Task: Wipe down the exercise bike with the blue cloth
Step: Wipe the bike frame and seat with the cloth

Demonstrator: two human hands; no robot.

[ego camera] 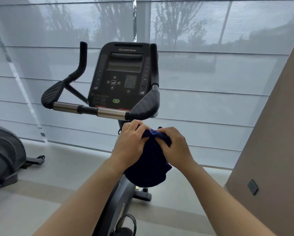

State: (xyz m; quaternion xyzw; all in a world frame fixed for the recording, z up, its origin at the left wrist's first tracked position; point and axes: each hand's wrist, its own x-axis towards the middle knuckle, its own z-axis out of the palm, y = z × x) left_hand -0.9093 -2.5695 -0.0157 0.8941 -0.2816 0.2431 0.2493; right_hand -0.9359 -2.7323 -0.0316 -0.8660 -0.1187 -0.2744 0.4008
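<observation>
The black exercise bike stands in front of me, its console (pixel 122 75) upright between two curved handlebars (pixel 102 110) with chrome grips. Just below the handlebars I hold the dark blue cloth (pixel 148 164) bunched in front of the bike's post. My left hand (pixel 131 143) grips its top left edge, and my right hand (pixel 173 145) pinches its top right edge. Most of the cloth hangs down between my wrists and hides part of the bike's frame (pixel 115 201). Neither the cloth nor my hands touch the handlebars.
Another exercise machine (pixel 5 154) sits on the floor at the left. A beige wall (pixel 270 142) with a dark wall plate (pixel 252 186) rises at the right. Sheer blinds (pixel 210 74) cover the windows behind the bike. A pedal strap (pixel 127 223) shows at the bottom.
</observation>
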